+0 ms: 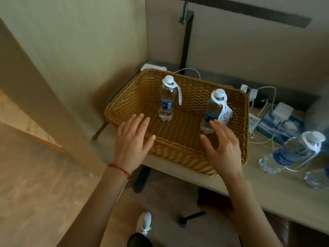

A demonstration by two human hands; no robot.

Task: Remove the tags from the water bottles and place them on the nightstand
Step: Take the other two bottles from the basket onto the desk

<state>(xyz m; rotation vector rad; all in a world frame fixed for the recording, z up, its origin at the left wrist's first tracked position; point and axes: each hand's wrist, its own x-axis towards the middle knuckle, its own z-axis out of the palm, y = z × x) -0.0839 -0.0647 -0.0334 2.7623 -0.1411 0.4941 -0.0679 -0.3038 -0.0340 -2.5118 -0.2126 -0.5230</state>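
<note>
Two clear water bottles stand upright in a wicker basket (124, 98). The left bottle (166, 102) has a white tag (178, 94) hanging from its neck. The right bottle (211, 113) carries a printed white tag (224, 114). My left hand (132, 141) hovers open over the basket's near left rim, holding nothing. My right hand (221, 147) is open just in front of the right bottle, fingertips close to its base and tag. A third tagged bottle (292, 152) stands on the tabletop at the right, with another bottle (318, 177) partly cut off beside it.
The basket sits at the left end of a light wooden tabletop (277, 193), against the wall corner. White cables (263, 111), a charger and a tissue pack (277, 123) lie to the right of it. A black stand post (185, 41) rises behind. My shoe (144, 222) is on the floor below.
</note>
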